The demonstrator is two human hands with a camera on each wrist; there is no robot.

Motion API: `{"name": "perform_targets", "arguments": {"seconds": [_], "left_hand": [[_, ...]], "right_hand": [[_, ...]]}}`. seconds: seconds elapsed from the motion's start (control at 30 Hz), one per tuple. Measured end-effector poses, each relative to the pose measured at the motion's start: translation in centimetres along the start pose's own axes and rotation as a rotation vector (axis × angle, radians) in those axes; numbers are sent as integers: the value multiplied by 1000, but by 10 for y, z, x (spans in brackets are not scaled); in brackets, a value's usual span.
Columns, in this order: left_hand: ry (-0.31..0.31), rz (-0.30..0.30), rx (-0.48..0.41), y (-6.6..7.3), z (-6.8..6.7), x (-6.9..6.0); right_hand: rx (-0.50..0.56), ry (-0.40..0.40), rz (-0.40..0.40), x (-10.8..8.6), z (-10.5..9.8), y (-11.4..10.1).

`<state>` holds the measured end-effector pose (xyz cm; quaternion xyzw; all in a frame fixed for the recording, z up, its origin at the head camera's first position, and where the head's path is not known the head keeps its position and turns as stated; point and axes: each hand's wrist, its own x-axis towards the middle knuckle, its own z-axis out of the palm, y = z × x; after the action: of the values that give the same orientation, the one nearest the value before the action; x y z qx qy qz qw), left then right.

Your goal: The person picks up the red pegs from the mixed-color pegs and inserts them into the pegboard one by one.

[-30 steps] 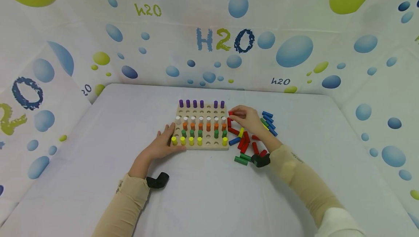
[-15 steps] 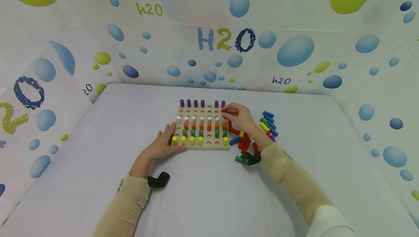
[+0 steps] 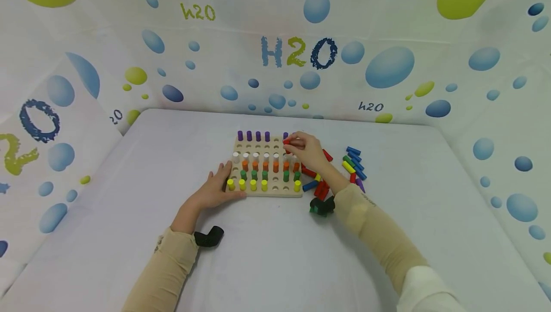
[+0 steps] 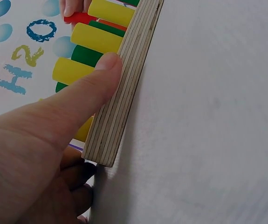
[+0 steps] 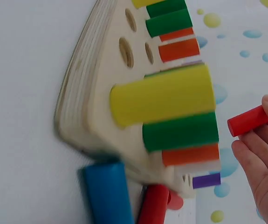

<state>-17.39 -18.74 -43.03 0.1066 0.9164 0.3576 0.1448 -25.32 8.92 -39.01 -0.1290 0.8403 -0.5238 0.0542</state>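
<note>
At the front left corner of the wooden pegboard [image 3: 275,195], my left hand [image 3: 212,193] grips with the thumb along the front edge [image 4: 124,93] and fingers at the left side. My right hand [image 3: 309,151] pinches a red peg [image 3: 286,142] over the board's back right part. The right wrist view shows this red peg [image 5: 245,122] tilted, clear of the standing pegs near the camera. Purple, white, orange, green and yellow pegs stand in rows; the row between purple and white shows open holes. My right hand partly hides the back right corner.
Right of the board lie loose red pegs [image 3: 308,172], a blue peg [image 3: 310,186] and green pegs partly behind the black wrist camera [image 3: 322,205]. Farther right is a group of blue pegs [image 3: 354,150] with yellow, green, red and purple ones. A patterned cloth hangs behind.
My right hand has moved left from beside the board to above its back right part, carrying the red peg. My left hand keeps its place on the corner.
</note>
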Motion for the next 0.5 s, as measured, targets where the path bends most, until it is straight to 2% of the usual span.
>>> {"name": "perform_targets", "arguments": {"seconds": [0.5], "left_hand": [[2,-21,-1,4,0,0]], "right_hand": [[-16,-2,-1,15,19,-16]]}}
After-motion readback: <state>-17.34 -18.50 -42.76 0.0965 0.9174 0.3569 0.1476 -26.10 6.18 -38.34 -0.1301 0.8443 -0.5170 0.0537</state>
